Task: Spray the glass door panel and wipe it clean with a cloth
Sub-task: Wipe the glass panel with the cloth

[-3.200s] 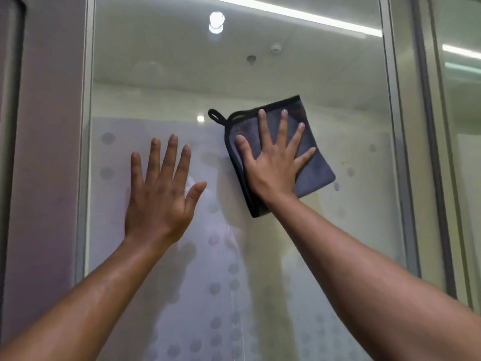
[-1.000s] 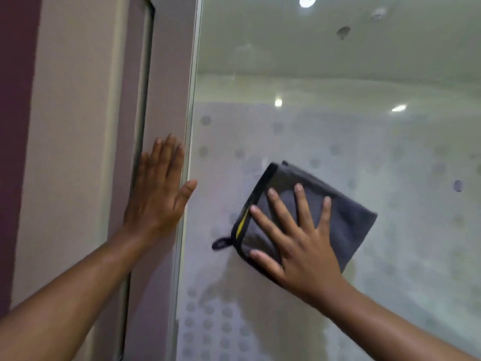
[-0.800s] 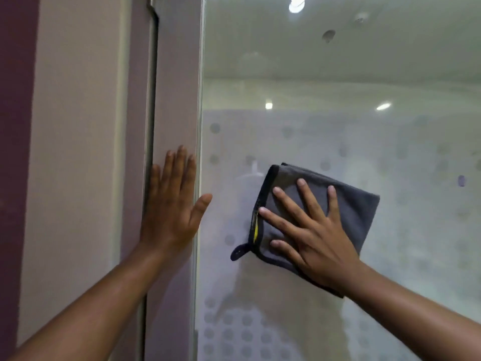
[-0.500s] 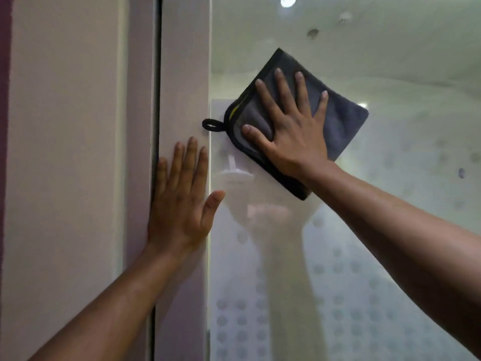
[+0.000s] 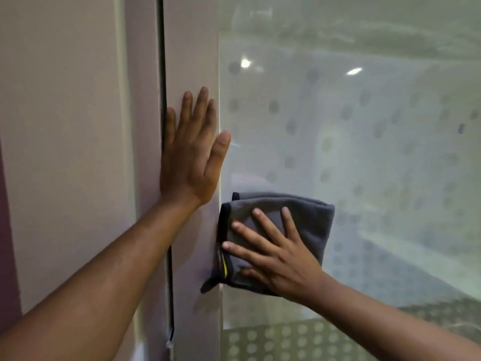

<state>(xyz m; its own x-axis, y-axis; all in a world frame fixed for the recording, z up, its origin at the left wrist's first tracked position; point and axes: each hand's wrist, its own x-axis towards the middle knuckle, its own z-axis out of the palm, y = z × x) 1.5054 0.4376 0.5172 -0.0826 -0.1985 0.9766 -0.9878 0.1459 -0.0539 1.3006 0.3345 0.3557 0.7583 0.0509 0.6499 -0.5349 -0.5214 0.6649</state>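
At the far left you have the wall [image 5: 65, 152], then a dark gap [image 5: 162, 74] running top to bottom, then the pale frame [image 5: 192, 48] that borders the glass. Your left hand [image 5: 191, 157] lies flat on that frame, fingers straight and close together, thumb [image 5: 221, 149] reaching over the frame's edge onto the pane; it grips nothing, it only braces you

Just right of the frame, low in the view, the cloth [image 5: 307, 220] sits folded against the glass [image 5: 364, 152], its dark-trimmed left edge touching the frame and its small loop [image 5: 208, 285] hanging over onto it. Your right hand [image 5: 276, 254] presses the cloth flat with fingers spread wide; the palm pins it to the pane, nothing is pinched or curled around

To the right the glass runs on with its rows of frosted dots and reflected ceiling lights. No spray bottle is in view, so I judge you are in the wiping step, working the strip along the left edge

The next move, as I see it, calls for steady palm pressure while you slide the cloth along the frame line or out to the right, so the fold does not bunch. Watch the loop: it could catch on the frame edge. Much of the pane to the right looks hazy, though blur makes that hard to judge
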